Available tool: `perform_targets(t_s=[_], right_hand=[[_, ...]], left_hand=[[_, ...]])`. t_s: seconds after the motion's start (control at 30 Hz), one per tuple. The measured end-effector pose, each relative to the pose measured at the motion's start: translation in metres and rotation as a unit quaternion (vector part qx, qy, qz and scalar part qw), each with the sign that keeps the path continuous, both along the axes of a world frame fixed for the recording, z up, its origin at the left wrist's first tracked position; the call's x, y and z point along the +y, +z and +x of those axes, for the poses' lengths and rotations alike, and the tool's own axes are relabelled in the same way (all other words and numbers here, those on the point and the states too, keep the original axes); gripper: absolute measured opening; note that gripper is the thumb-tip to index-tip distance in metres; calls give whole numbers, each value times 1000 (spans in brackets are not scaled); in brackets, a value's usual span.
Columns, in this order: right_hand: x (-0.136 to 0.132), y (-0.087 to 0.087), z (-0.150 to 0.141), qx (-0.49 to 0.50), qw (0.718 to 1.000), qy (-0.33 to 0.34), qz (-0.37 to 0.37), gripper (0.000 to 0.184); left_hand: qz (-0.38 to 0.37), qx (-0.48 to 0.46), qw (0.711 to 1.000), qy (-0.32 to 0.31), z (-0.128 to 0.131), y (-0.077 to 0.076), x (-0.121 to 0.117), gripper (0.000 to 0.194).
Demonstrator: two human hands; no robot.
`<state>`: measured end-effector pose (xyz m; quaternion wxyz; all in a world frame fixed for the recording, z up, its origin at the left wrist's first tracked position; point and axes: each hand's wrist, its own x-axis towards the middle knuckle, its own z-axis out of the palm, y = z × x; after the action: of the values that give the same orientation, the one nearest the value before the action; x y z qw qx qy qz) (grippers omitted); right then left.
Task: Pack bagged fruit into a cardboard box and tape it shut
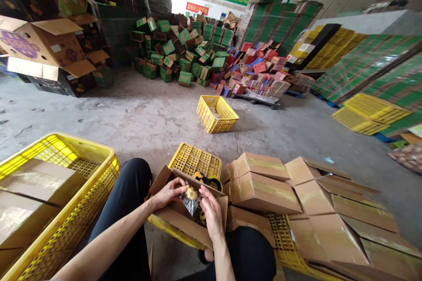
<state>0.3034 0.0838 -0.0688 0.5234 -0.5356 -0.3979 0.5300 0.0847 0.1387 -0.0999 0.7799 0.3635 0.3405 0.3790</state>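
My left hand (170, 192) pinches the upper edge of a small clear plastic bag (190, 207) with a round yellow fruit (191, 192) inside; its exact kind I cannot make out. From the other side the fingers of my right hand (211, 211) are closed on the bag's edge. Both hands are above an open cardboard box (184, 219) between my knees. Inside the box, more yellow things show partly behind my right hand. A black and yellow tool, perhaps a tape dispenser (209, 180), lies at the box's far side.
A yellow crate (114, 162) holding a carton stands at my left. Taped cartons (270, 191) are stacked at my right over yellow crates. Ahead are an upturned yellow crate (184, 156), another crate (216, 125) and a heap of green boxes (184, 77).
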Motion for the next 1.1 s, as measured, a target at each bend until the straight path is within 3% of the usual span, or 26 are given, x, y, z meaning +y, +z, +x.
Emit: perform_targets(t_s=[0.13,0.37,0.53,0.73,1.1], right_hand=[[-1,-3,-6,1,996,-60,-58,63],[-3,-10,-10,8,997,-26,-79,81],[3,-21,-1,17,999,-11,-46,79],[7,-32,5,16,1000,-7,-10,73],[7,-33,6,-9,1000,6,-3,73]], left_hand=[[5,-9,1000,6,-1,0,-1,57],[-3,-12,1000,-11,-1,4,-1,82],[31,-58,997,-40,-1,8,-1,77],[53,-67,995,-58,1,2,0,67],[55,-31,996,-61,0,0,1,63]])
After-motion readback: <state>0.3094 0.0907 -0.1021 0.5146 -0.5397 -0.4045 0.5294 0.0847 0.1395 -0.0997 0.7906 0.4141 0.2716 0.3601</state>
